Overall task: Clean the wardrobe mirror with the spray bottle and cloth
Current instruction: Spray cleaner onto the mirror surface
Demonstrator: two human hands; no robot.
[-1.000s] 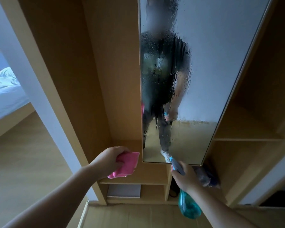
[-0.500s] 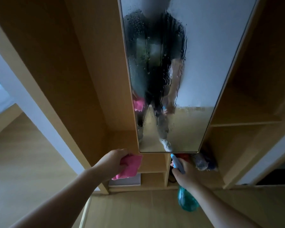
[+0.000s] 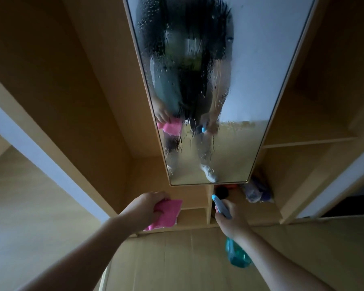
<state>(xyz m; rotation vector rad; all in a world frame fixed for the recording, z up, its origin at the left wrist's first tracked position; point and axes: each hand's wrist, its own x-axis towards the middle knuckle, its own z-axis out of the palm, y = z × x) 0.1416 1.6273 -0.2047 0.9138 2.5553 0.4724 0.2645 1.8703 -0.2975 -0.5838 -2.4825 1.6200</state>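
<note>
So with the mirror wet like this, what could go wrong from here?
1. Droplets run in streaks down the mirror while the cloth in the left hand is held below the glass, off it; drips may reach the wooden shelf beneath.
2. The spray bottle in the right hand aims low, so a squeeze now might hit the clutter under the mirror.

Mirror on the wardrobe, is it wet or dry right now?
Wet. Droplets and downward runs cover the left and middle of the mirror; its right strip looks free of drops.
</note>
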